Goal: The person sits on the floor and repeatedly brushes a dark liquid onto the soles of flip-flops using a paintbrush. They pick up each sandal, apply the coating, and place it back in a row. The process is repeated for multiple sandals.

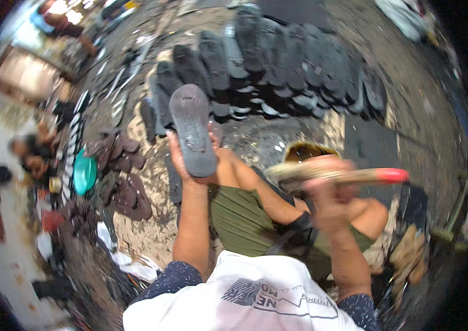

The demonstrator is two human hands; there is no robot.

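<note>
My left hand [177, 157] is closed around the lower part of a dark grey sandal sole [191, 124], its broad face turned up. My fingers grip it along both edges, above my left knee. On the right, my right hand [330, 185] is wrapped around a long tan tool [369, 176] with a red end. Motion smears both, so the tool's exact kind does not show. Just beyond that hand stands a round container with a yellow rim [308, 148] and a dark inside, partly hidden by the hand and tool.
An arc of several dark sandal soles [294, 58] stands ahead of me. Brown sandals [129, 196] lie in a pile at left, near a green bowl [84, 172]. A flat dark sheet [375, 146] lies at right. Another person [32, 151] is at far left.
</note>
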